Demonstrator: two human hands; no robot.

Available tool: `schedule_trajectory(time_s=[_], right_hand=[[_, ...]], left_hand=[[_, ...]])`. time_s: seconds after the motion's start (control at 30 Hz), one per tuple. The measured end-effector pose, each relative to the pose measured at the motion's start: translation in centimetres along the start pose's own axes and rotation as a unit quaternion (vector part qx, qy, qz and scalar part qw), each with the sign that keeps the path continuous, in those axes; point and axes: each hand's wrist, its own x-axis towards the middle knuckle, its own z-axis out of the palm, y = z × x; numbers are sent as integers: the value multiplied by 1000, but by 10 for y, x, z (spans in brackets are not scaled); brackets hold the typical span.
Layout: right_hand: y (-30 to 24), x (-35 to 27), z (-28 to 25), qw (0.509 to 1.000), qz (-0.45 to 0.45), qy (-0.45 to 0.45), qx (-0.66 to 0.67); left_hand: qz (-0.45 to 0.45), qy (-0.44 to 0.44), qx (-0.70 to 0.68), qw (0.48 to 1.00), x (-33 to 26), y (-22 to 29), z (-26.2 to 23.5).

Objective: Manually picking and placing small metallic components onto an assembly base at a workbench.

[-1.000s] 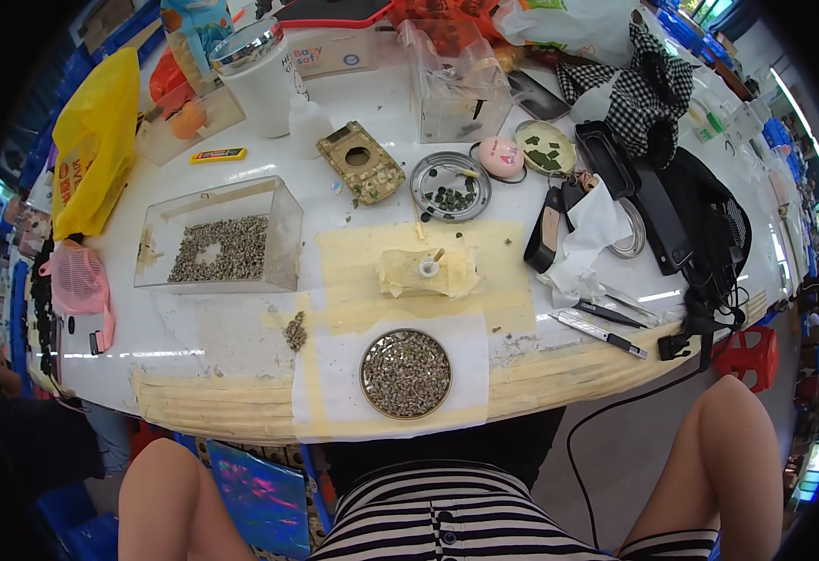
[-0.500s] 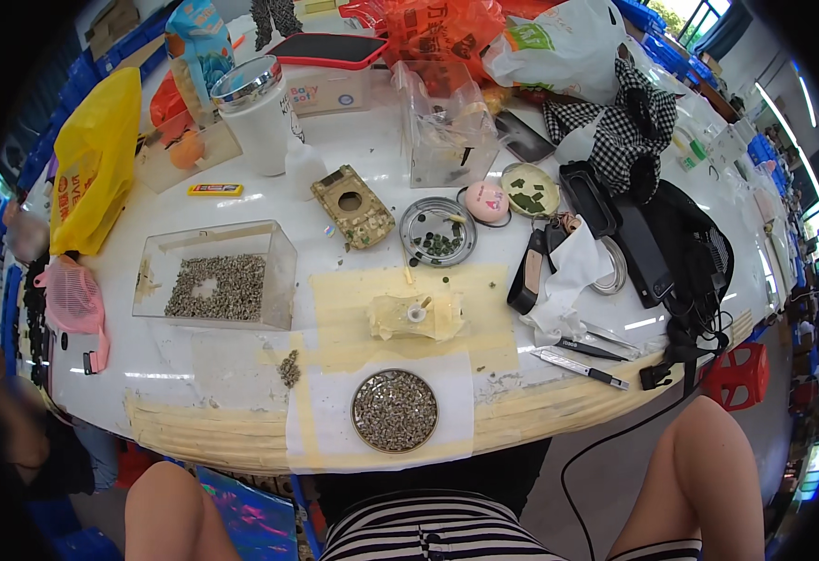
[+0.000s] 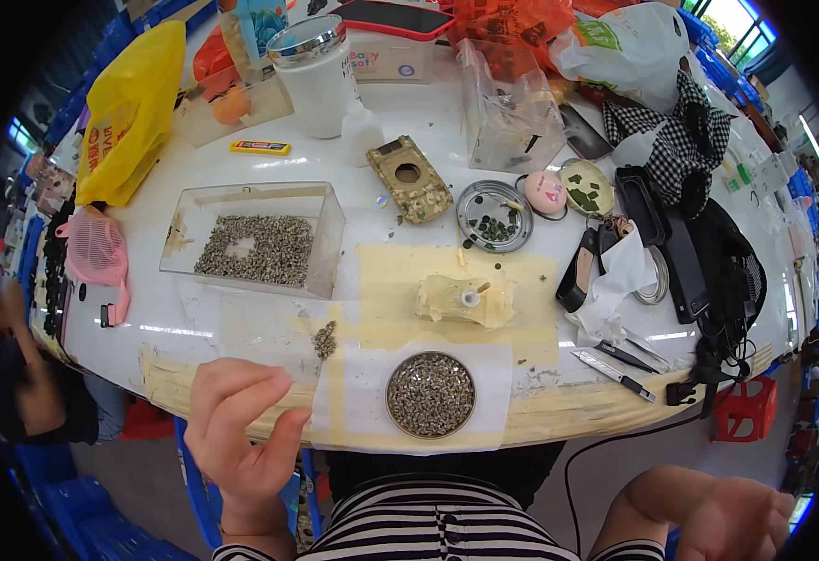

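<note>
My left hand (image 3: pixel 243 432) is raised over the table's front edge, thumb and forefinger apart, nothing between them. Beside it, a little to the right, a round dish (image 3: pixel 430 395) full of small grey-brown pieces sits on white paper. Nearest its fingertips lies a small heap of the same pieces (image 3: pixel 324 339). At the lower right, off the table, my right hand (image 3: pixel 735 519) is loosely open with nothing seen in it. Behind the dish stands a small tape-wrapped block (image 3: pixel 466 300) with a peg on top. A camouflage-coloured model tank hull (image 3: pixel 409 179) lies farther back.
A clear box (image 3: pixel 327 248) of grey pieces stands at left. Behind are a white lidded jar (image 3: pixel 311 84) and a clear bin (image 3: pixel 510 117). Right of centre are a round dish of green bits (image 3: pixel 495 217), a craft knife (image 3: pixel 613 376), tweezers (image 3: pixel 648 344) and a black cable (image 3: pixel 570 467).
Both my hands have come into view from below, left beside the dish and right at the lower right. The whole view has shifted, so the table's things appear farther right and slightly higher.
</note>
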Motion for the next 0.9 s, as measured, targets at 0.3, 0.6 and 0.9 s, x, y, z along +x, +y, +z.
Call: schedule_trajectory(time_s=[0.3, 0.6, 0.9], right_hand=[[-4, -32, -1, 941, 69, -329, 29], [-15, -24, 31, 902, 165, -397, 40], [16, -35, 79, 902, 72, -411, 110]], left_hand=[[-93, -76, 75, 990, -4, -29, 34], [-86, -83, 76, 990, -6, -31, 38], [-70, -84, 84, 990, -8, -34, 39]])
